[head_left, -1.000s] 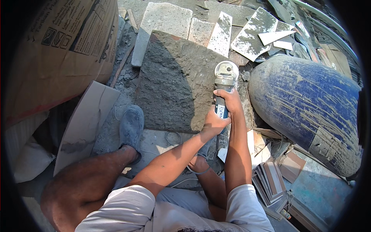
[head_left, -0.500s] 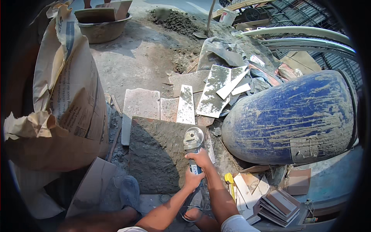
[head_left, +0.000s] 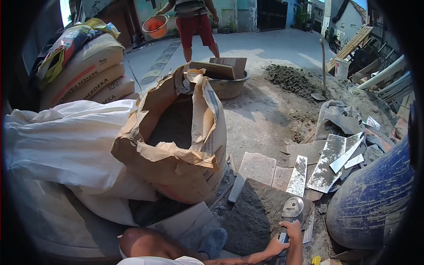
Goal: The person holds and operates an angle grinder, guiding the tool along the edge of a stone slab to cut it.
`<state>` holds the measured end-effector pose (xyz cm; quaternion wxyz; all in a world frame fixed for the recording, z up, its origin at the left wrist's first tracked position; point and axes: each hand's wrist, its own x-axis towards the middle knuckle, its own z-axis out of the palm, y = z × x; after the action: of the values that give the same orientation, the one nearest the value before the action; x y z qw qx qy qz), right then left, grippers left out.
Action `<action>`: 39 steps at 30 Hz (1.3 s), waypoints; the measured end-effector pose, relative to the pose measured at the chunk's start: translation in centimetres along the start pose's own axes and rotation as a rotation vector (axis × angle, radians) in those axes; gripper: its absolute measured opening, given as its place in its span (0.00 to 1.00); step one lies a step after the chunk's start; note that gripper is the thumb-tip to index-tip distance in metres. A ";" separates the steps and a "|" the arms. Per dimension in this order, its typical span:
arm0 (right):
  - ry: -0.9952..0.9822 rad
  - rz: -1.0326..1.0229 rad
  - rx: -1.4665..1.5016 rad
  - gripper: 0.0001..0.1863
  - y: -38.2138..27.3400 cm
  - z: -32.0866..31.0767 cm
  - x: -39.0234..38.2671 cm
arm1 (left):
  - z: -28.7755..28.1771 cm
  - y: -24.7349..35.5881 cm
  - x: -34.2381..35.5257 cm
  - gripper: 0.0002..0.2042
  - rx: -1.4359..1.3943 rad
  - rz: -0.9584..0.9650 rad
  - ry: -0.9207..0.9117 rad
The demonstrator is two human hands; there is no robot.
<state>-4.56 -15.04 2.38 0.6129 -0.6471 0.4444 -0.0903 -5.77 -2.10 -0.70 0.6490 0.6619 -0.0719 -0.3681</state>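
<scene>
Both of my hands are closed on an angle grinder (head_left: 292,208) at the lower right. My right hand (head_left: 290,229) grips the body just behind the metal head, and my left hand (head_left: 276,244) holds it lower down. The grinder is over the right side of a rough, dark, mortar-covered slab (head_left: 249,218); whether it touches it I cannot tell. Speckled white tile pieces (head_left: 326,163) lie beyond it, and a blue barrel (head_left: 371,198) is at the right. A yellow tape measure (head_left: 316,260) shows at the bottom edge.
An open paper sack (head_left: 172,172), white sacks (head_left: 70,141) and stacked bags (head_left: 84,75) fill the left. Ahead are a person (head_left: 192,22) holding an orange bucket (head_left: 155,30), a basin (head_left: 225,92) with boards, a sand pile (head_left: 287,79), a shovel (head_left: 323,70), and pipes (head_left: 380,73) at right.
The view has tilted up, bringing the street, stacked bags and the person with the bucket into sight. My hands and the grinder now appear lower right, still gripping it.
</scene>
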 end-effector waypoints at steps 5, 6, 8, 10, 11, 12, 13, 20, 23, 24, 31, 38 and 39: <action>-0.018 0.023 0.166 0.14 0.5 1.8 -1.2 | -1.8 -1.0 0.2 0.15 0.168 0.095 -0.162; -0.051 0.046 0.209 0.13 0.2 2.0 -1.7 | -2.2 -1.5 0.5 0.15 0.176 0.132 -0.150; -0.012 -0.013 0.241 0.13 1.9 1.9 -1.8 | -2.6 -2.8 0.8 0.16 0.193 0.197 -0.180; 0.002 -0.092 0.219 0.13 0.5 2.5 -1.5 | -2.8 -3.7 1.4 0.18 0.015 0.175 -0.193; 0.018 -0.083 0.220 0.13 0.7 2.2 -1.6 | -2.2 -2.9 0.5 0.18 0.015 0.165 -0.209; 0.055 -0.070 0.235 0.13 0.8 1.7 -1.8 | -1.9 -0.4 -0.9 0.19 0.117 0.091 -0.126; 0.093 -0.054 0.247 0.13 1.2 0.9 -2.2 | -1.5 2.1 -2.1 0.20 0.219 0.015 -0.045; 0.210 -0.081 0.308 0.13 -1.4 2.2 -3.7 | -4.0 0.7 2.3 0.47 0.457 0.428 -0.460; 0.264 -0.114 0.306 0.13 0.6 0.9 -2.9 | -3.5 2.6 1.4 0.49 0.071 0.291 -0.431; 0.220 -0.130 0.360 0.13 0.5 0.6 -3.1 | -3.6 3.1 1.5 0.50 0.102 0.304 -0.435; 0.256 -0.171 0.483 0.11 -0.3 0.3 -5.2 | -3.7 5.9 0.1 0.58 0.237 0.306 -0.505; 0.182 -0.104 0.563 0.10 -4.4 -0.5 -8.2 | -3.8 7.8 -0.9 0.61 0.160 0.460 -0.566; 0.145 -0.093 0.564 0.10 -4.6 -0.9 -8.2 | -4.3 8.6 -1.1 0.60 0.111 0.446 -0.561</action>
<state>-7.86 -10.70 10.12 0.7305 -0.4627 0.4143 -0.2841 -0.75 0.75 7.04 0.6316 0.5374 -0.4096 -0.3801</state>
